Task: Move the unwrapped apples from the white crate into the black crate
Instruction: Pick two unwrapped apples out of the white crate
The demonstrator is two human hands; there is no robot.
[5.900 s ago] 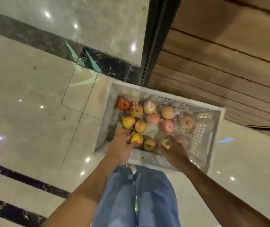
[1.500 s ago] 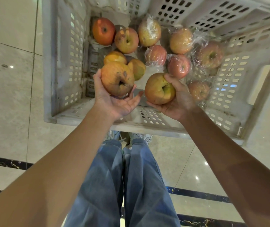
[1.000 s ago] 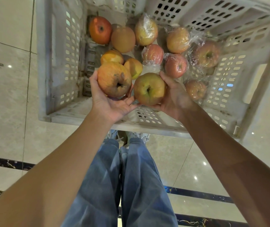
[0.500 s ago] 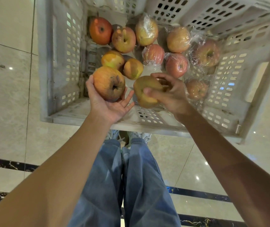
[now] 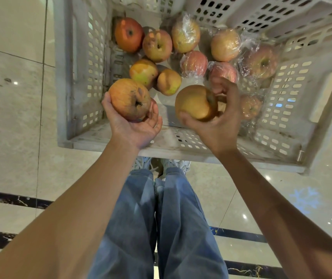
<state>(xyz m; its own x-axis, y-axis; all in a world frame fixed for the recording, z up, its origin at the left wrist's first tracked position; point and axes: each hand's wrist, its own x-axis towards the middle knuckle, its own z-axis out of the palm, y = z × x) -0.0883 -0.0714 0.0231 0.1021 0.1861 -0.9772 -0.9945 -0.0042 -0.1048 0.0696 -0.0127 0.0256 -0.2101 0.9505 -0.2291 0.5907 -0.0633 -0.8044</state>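
Observation:
The white crate point(image 5: 80, 81) stands on the floor before me. My left hand point(image 5: 135, 125) cups a bruised orange-yellow apple point(image 5: 129, 98) over the crate's near side, palm up. My right hand point(image 5: 219, 117) grips a yellow-brown apple point(image 5: 195, 102), fingers curled over its top. Several unwrapped apples lie at the crate's left, among them a red one point(image 5: 128, 34) and a yellow-green one point(image 5: 143, 72). Several plastic-wrapped apples point(image 5: 225, 44) lie at the right. No black crate shows in view.
The crate sits on a glossy marble floor point(image 5: 14, 109) with dark stripes point(image 5: 10, 198) behind my feet. My legs in blue jeans point(image 5: 157, 228) and white shoes point(image 5: 141, 164) stand just short of the crate's near rim.
My right hand has turned the yellow-brown apple, fingers now curled over its top. The left hand keeps cupping its apple in nearly the same place.

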